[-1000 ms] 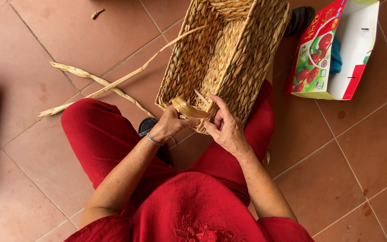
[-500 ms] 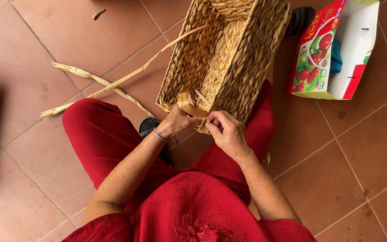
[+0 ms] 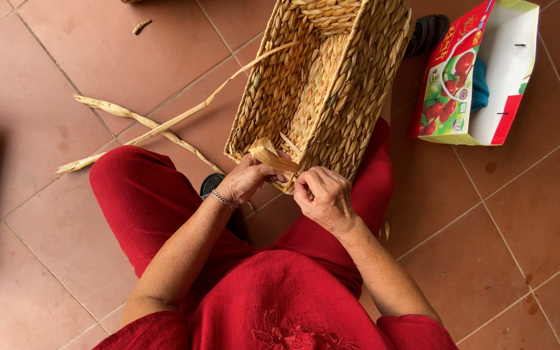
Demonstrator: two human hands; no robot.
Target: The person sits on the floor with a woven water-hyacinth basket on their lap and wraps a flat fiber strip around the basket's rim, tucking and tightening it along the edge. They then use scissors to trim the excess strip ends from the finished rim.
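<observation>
Straw basket [image 3: 332, 84] on her lap looks mostly woven, only the near rim corner unfinished. Left hand [image 3: 249, 179] pinches a loose flat strand [image 3: 268, 154] there; right hand [image 3: 324, 198] is curled tight against the rim.

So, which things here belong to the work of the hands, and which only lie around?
In the work:
- woven basket
- pale straw strip, pinched in the left hand
- right hand, at the basket's near rim

Lying about:
- loose twisted straw strands on the tiled floor
- colourful cardboard box
- dark sandal
</observation>
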